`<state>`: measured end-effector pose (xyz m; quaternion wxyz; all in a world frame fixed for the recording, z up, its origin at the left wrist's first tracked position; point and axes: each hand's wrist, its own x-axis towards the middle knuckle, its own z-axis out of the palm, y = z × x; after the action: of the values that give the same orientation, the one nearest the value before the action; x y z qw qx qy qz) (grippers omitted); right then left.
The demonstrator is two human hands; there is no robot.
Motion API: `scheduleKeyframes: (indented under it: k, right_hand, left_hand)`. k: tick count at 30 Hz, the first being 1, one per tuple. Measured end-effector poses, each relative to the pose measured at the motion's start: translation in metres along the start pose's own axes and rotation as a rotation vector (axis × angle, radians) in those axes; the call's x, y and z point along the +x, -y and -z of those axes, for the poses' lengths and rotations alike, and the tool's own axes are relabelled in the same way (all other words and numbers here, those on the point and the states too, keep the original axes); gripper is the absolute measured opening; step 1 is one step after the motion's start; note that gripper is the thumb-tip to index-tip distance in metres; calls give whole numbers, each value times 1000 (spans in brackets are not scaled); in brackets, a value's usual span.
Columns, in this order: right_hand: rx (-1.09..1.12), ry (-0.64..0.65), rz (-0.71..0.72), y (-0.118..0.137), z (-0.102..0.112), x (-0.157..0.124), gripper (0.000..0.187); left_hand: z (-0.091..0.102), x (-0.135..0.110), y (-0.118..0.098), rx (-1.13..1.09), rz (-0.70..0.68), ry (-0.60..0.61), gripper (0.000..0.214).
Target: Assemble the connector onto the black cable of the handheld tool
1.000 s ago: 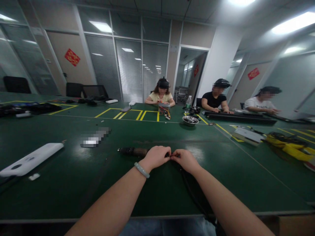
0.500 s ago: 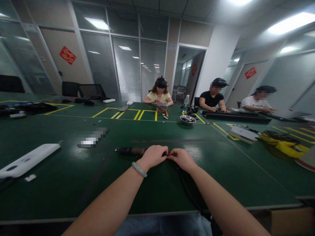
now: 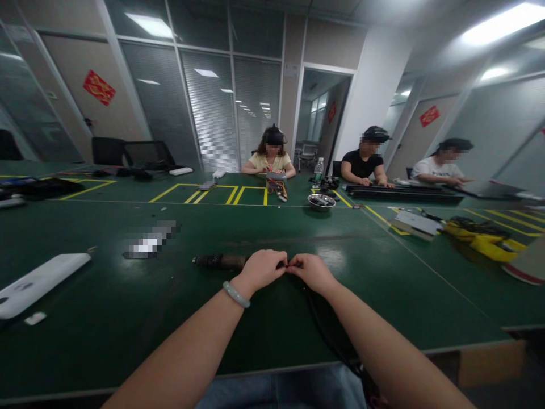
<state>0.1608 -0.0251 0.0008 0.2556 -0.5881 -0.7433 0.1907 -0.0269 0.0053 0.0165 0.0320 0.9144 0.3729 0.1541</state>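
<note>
Dark cylindrical tool (image 3: 219, 261) lay on the green table (image 3: 170, 324), tip pointing left, rear end under the left hand (image 3: 264, 268). Right hand (image 3: 314, 274) was just beside. Fingertips on both drawn together in a pinch; couldn't tell what they gripped. Black cord (image 3: 320, 325) ran to the table's near edge.

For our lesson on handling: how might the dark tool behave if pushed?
The tool would probably roll: its body looks round. It may veer, narrowing at one end. The left hand over the other might check it.
</note>
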Motion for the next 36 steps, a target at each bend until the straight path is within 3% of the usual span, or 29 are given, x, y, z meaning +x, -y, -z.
scheduleKeyframes:
  k: [23, 36]
  right_hand:
    - [20, 14, 17, -8, 0, 9, 14]
    - [-70, -7, 7, 1, 2, 3, 14]
  left_hand:
    - [-6, 7, 11, -3, -47, 1, 15]
    - [-4, 6, 12, -22, -19, 3, 18]
